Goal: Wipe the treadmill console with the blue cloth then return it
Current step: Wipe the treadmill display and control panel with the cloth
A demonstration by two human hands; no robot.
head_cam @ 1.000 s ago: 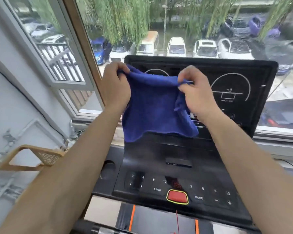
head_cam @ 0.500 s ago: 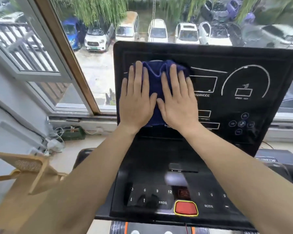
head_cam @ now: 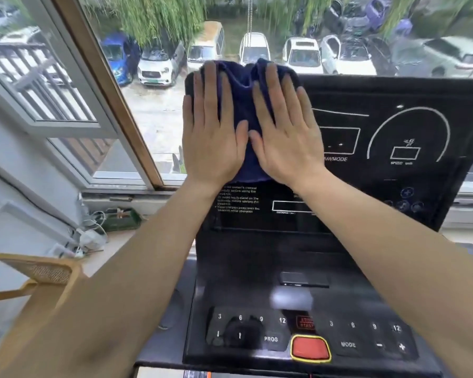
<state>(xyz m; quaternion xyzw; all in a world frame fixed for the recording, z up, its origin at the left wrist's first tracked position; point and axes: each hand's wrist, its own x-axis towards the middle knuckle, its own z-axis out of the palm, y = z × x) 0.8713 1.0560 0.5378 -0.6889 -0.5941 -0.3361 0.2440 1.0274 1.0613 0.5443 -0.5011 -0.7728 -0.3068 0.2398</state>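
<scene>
The blue cloth (head_cam: 244, 105) is spread over the upper left corner of the black treadmill console (head_cam: 388, 186). Both palms lie flat on it, side by side, fingers pointing up and slightly apart. My left hand (head_cam: 210, 137) covers the cloth's left half at the console's left edge. My right hand (head_cam: 284, 137) covers its right half. The cloth's top bunches above my fingertips, over the console's top edge, and its lower edge shows below my wrists. Only the strip of cloth between my hands is fully visible.
Below the screen, the console's lower panel carries number keys and a red stop button (head_cam: 310, 348). A wooden chair arm (head_cam: 38, 271) stands at the lower left. Cables and a plug (head_cam: 90, 238) lie on the window sill, with parked cars outside.
My hands went from holding the cloth up by its top corners to pressing it flat on the screen, then slid it up and left to the console's top left corner.
</scene>
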